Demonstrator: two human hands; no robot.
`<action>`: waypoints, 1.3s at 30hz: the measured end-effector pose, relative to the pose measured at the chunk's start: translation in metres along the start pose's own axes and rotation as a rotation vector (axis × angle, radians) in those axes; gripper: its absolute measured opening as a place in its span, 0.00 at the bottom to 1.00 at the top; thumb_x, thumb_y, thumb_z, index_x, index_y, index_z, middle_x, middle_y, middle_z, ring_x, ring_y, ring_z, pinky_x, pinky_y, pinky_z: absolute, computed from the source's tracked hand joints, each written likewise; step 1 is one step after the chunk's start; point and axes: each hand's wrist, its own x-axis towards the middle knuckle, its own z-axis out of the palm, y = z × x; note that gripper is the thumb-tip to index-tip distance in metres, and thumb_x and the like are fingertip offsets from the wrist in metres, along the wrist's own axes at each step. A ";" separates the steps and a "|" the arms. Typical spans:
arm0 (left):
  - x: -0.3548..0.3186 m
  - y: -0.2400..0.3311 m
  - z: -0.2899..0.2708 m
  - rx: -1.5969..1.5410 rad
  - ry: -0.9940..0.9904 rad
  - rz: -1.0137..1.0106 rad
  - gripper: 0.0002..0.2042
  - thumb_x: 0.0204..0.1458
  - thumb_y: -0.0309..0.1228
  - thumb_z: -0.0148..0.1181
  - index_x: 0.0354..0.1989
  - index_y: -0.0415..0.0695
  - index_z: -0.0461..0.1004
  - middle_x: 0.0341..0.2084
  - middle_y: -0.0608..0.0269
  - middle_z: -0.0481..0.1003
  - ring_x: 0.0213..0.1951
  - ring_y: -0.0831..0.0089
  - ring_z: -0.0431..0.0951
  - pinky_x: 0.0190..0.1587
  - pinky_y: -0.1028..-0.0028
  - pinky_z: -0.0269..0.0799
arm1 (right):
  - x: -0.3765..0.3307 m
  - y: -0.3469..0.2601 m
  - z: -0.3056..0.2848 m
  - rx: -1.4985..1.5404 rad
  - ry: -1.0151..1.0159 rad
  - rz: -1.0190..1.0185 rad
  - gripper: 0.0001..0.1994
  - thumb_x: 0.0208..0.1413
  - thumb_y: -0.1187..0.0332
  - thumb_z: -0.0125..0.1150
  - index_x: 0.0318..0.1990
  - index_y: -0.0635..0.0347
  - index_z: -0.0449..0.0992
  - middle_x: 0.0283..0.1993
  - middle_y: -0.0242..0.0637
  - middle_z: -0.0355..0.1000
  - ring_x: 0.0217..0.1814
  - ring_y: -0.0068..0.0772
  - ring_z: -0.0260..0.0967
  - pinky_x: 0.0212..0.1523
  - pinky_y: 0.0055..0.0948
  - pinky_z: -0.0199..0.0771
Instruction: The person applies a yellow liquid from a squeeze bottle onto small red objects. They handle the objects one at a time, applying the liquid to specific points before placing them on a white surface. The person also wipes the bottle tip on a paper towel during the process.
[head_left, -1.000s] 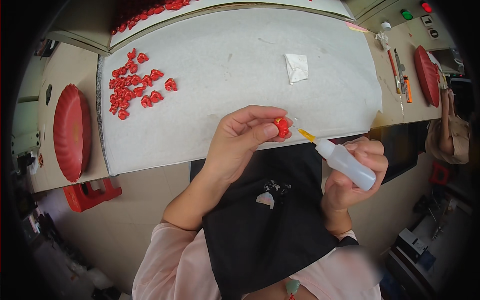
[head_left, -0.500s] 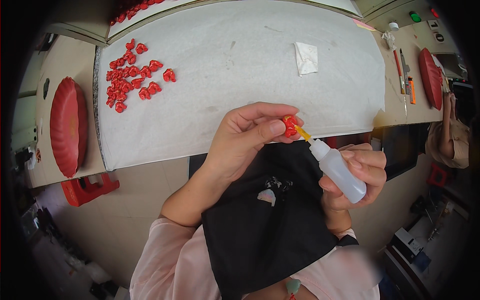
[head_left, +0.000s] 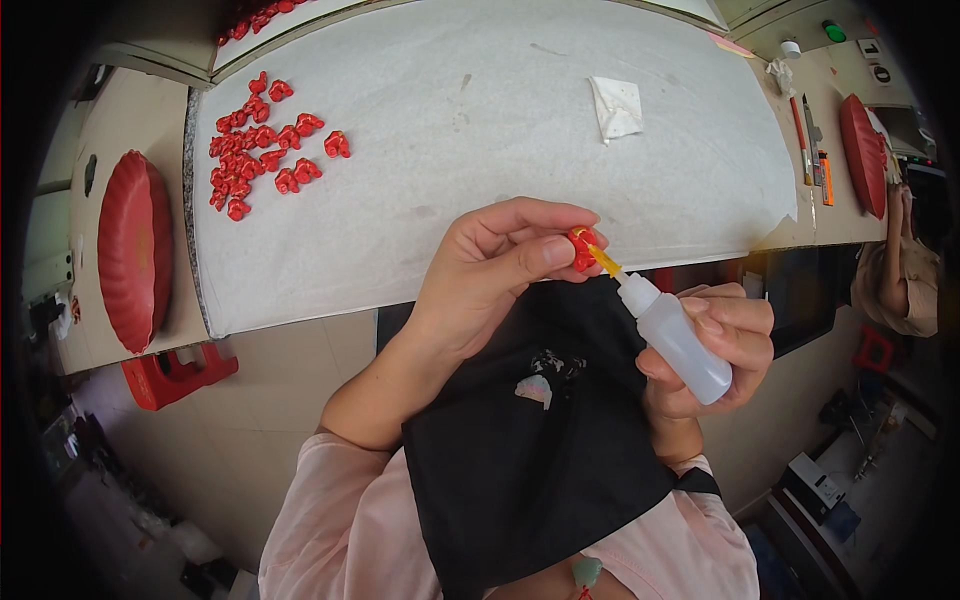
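My right fingers grip the bottle, whose tip has just reached the red piece pinched in my left fingers, so working contact seems made, with other pieces beyond on the sheet.

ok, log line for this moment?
left hand: pinches red piece | right hand: holds squeeze bottle, yellow tip at red piece, contact unclear | white sheet: loose red pieces left, folded white tissue right
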 end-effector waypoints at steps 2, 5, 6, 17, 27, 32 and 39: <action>0.000 -0.001 -0.001 0.006 0.003 0.001 0.10 0.49 0.25 0.52 0.40 0.37 0.69 0.34 0.52 0.72 0.36 0.71 0.74 0.39 0.75 0.72 | 0.000 0.000 0.000 -0.002 0.000 -0.002 0.23 0.37 0.56 0.67 0.37 0.57 0.65 0.32 0.34 0.62 0.27 0.26 0.63 0.26 0.21 0.67; 0.000 -0.001 -0.002 0.014 0.005 -0.003 0.10 0.49 0.26 0.53 0.40 0.37 0.69 0.34 0.53 0.72 0.36 0.71 0.74 0.39 0.75 0.72 | -0.001 0.001 -0.001 -0.009 0.011 -0.010 0.23 0.37 0.56 0.67 0.37 0.57 0.65 0.32 0.34 0.62 0.27 0.26 0.63 0.26 0.21 0.67; 0.000 -0.001 -0.002 0.013 0.006 -0.006 0.10 0.49 0.26 0.53 0.40 0.37 0.69 0.34 0.53 0.72 0.36 0.71 0.74 0.39 0.75 0.72 | -0.001 0.001 -0.001 -0.010 0.007 -0.009 0.23 0.37 0.56 0.67 0.37 0.57 0.65 0.32 0.34 0.62 0.27 0.26 0.63 0.26 0.21 0.67; 0.001 -0.002 -0.002 0.016 0.030 0.044 0.10 0.47 0.23 0.54 0.39 0.36 0.70 0.32 0.57 0.73 0.36 0.75 0.73 0.41 0.77 0.69 | -0.002 0.003 0.000 -0.032 0.006 -0.010 0.23 0.36 0.58 0.68 0.37 0.58 0.65 0.32 0.34 0.61 0.27 0.27 0.63 0.26 0.21 0.67; 0.000 -0.003 0.000 0.116 0.083 0.112 0.10 0.47 0.22 0.54 0.40 0.36 0.71 0.34 0.56 0.74 0.37 0.75 0.73 0.43 0.78 0.68 | -0.003 0.000 0.000 -0.045 0.002 -0.003 0.22 0.36 0.59 0.68 0.37 0.57 0.66 0.32 0.35 0.62 0.27 0.26 0.63 0.26 0.21 0.67; -0.001 -0.003 -0.001 0.128 0.082 0.075 0.11 0.49 0.22 0.51 0.42 0.36 0.69 0.36 0.51 0.72 0.39 0.69 0.73 0.44 0.73 0.67 | -0.003 0.000 0.000 -0.044 -0.009 -0.025 0.23 0.35 0.59 0.68 0.37 0.56 0.66 0.32 0.35 0.62 0.26 0.26 0.63 0.26 0.21 0.67; 0.000 -0.005 -0.001 0.138 0.078 0.081 0.11 0.49 0.23 0.50 0.42 0.35 0.69 0.36 0.50 0.72 0.37 0.69 0.73 0.43 0.72 0.68 | -0.002 0.000 0.002 -0.049 -0.008 -0.025 0.22 0.35 0.60 0.68 0.38 0.57 0.66 0.32 0.35 0.62 0.26 0.27 0.63 0.26 0.21 0.67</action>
